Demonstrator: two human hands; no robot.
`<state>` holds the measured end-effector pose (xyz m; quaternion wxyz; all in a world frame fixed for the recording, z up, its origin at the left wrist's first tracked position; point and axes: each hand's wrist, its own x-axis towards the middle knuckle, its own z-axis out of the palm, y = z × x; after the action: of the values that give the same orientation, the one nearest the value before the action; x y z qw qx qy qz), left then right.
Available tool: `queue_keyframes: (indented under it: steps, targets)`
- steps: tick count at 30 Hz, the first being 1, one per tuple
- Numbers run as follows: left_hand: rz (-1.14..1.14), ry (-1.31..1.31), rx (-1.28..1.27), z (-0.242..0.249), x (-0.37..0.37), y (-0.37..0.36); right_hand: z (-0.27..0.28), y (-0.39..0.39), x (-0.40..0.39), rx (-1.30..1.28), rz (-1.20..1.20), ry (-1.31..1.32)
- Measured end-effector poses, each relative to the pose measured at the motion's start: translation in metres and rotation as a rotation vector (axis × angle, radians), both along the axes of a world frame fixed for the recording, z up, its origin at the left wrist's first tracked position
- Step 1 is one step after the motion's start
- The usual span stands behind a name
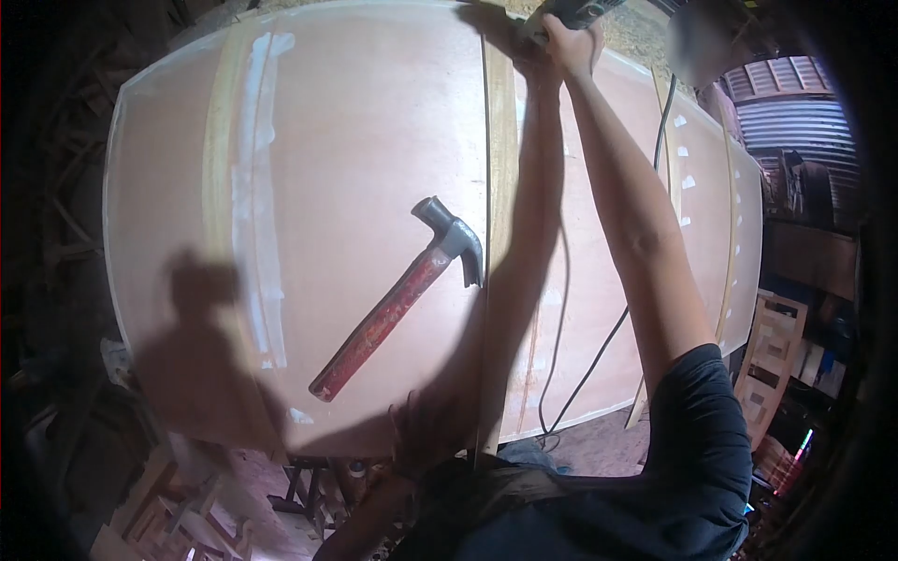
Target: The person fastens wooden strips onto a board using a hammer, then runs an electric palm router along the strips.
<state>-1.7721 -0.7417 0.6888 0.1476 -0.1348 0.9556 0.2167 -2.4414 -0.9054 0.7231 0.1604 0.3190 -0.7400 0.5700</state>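
My right arm stretches to the far edge of a large plywood panel (365, 122). My right hand (572, 45) is closed around a dark power tool (587, 13), cut off by the top of the view; its kind I cannot tell. A black cord (613, 329) runs over the panel. In shadow at the near edge, my left hand (421, 428) lies against the panel with fingers apart, holding nothing. A claw hammer (393, 309) with a worn red handle rests on the panel between the two hands, its head beside a wooden strip (500, 140).
More wooden strips (221, 140) cross the panel, with white smears (257, 196) alongside one. Wooden frames (187, 514) stand below the near left edge. A slatted wooden piece (772, 346) leans at the right, near corrugated metal sheeting (795, 122).
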Motion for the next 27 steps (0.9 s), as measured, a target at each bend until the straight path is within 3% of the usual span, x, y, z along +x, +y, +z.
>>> queue_keyframes:
  steps: [1, 4, 7, 10, 19, 25, 27]
  targets:
    - [0.001, -0.002, -0.007, -0.001, -0.001, 0.001, -0.011, -0.006, -0.007, -0.115, 0.176, -0.491]
    - [0.027, 0.133, -0.017, 0.012, -0.01, -0.006, 0.004, -0.011, 0.003, -0.141, 0.183, -0.426]
    - [0.026, 0.131, 0.075, -0.049, 0.038, 0.019, 0.003, -0.016, -0.005, -0.168, 0.228, -0.442]
    - [0.047, 0.178, 0.041, -0.006, 0.002, 0.005, 0.01, -0.02, -0.004, -0.205, 0.221, -0.394]
    - [0.163, -0.025, 0.349, -0.027, 0.014, 0.016, 0.02, -0.031, -0.009, -0.186, 0.294, -0.384]
    - [-0.009, 0.023, 0.055, -0.024, 0.028, 0.013, 0.015, -0.032, -0.023, -0.128, 0.232, -0.305]
    - [0.005, 0.031, 0.07, -0.026, 0.028, 0.011, 0.016, -0.037, -0.021, -0.163, 0.213, -0.302]
